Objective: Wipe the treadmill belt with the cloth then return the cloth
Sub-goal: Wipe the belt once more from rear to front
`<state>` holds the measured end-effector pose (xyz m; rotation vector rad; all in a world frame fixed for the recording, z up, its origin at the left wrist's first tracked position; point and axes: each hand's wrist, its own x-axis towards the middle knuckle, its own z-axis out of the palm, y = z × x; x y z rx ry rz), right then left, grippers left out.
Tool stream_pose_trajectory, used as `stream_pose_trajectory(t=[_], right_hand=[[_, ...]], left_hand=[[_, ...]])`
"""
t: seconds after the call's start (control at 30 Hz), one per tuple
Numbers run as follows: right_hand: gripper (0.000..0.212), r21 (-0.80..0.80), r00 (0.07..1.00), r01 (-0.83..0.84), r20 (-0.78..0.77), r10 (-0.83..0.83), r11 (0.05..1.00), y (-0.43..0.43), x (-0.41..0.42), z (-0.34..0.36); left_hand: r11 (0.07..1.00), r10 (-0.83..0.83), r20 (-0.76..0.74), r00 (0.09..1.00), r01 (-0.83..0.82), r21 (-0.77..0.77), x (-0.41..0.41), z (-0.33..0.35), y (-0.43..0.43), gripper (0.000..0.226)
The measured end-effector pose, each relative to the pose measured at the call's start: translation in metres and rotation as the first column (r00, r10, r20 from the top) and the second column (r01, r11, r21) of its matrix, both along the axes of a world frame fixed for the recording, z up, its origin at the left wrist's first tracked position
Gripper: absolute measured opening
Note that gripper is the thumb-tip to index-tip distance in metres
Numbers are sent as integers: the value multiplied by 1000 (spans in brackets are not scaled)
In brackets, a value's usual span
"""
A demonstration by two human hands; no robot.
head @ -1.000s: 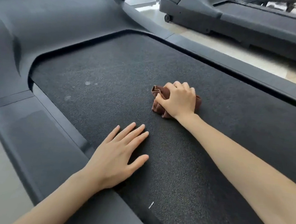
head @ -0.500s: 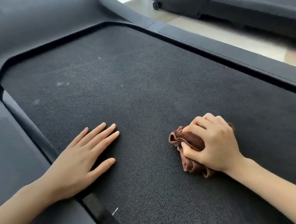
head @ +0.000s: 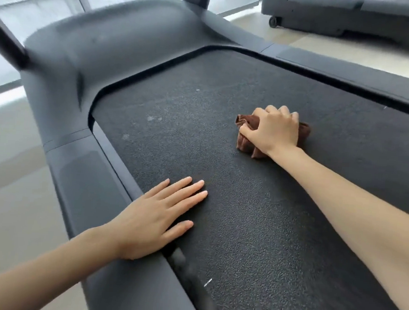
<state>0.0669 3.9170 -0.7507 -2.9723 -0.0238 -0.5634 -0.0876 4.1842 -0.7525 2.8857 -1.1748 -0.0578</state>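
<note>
Under right hand (head: 274, 133), bunched cloth (head: 244, 145)

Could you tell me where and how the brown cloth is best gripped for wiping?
From above, over the bunched middle: the cloth lies crumpled in a low wad on the belt, so fingers curled over its top, as the right hand grips it, probably hold the folds together.

A: How much of the crumpled brown cloth (head: 244, 143) shows?
B: Only its left folds and a far corner. The right hand (head: 272, 133) covers the rest, its fingertips tucked out of sight.
A: And the black textured treadmill belt (head: 242, 218)?
B: Its right side and near end run out of frame. The white fleck (head: 207, 282) by its near left edge is too small to name.
A: The dark upright post (head: 5, 41)?
B: Blurred, cropped.
</note>
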Motion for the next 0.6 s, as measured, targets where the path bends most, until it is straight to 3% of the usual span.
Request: stream_pose_trajectory(t=[0.1,0.27,0.4,0.47,0.53,0.6], right_hand=[[61,47,987,-150,56,148,988,39,-33,-1],[41,55,895,-431,154,419,901,113,-81,-11],[39,12,821,-560,149,552,829,95,-63,-12],[43,-6,879,-459,141,456,888,70,-33,-8],[54,8,967,-231,110,228,973,52,-1,-3],[61,-7,999,-1,40,1,1000,49,21,1]], left_hand=[[999,47,33,998,-47,-9,6,4,34,54],[939,324,14,946,-319,-126,38,2,106,61],[871,478,14,878,-471,-139,65,-2,153,78],[835,529,-21,849,-524,-165,73,-1,170,85],[827,532,-54,845,-532,-181,77,-1,179,86],[834,524,-40,851,-522,-176,76,-3,178,82]])
